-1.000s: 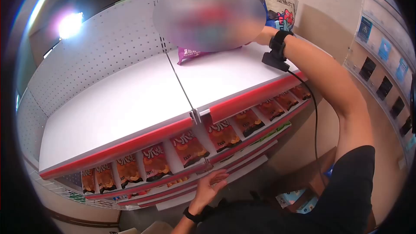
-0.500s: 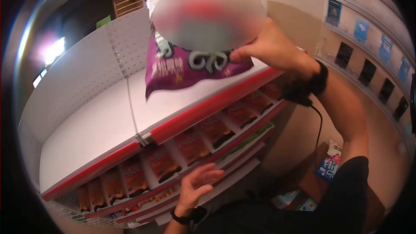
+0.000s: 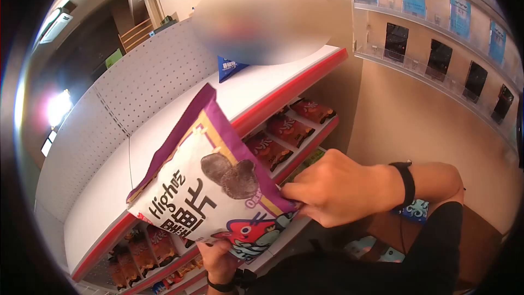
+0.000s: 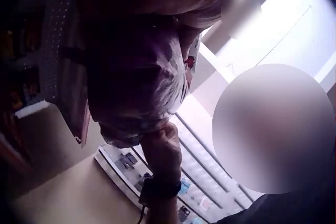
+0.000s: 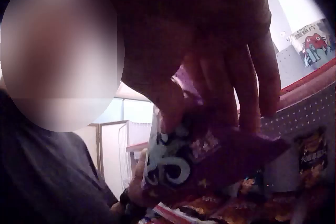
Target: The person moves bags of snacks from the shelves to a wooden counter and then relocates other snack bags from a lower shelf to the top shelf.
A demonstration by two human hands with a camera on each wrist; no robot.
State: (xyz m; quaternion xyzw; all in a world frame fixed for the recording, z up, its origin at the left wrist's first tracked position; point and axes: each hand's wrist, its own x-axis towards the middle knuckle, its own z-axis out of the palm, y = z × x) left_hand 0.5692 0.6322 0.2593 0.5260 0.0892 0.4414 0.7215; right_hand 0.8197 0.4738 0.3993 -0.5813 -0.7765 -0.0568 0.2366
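The right hand (image 3: 338,188) pinches the snack bag (image 3: 207,186) at its edge near 4 o'clock, thumb on the printed face and fingers curled behind. The left hand (image 3: 217,259) grips the bottom seam at 6 o'clock. Between them the bag is held up, tilted, in front of the white shelf (image 3: 273,84). It looks light and puffed with air, its film slick and crinkly and the contents probably brittle, so the flat sealed seams and corners are the places to hold it, not the belly. At 12 o'clock a blue packet (image 3: 229,68) lies on the shelf, and orange packs (image 3: 289,128) line the tier below at 1 o'clock.
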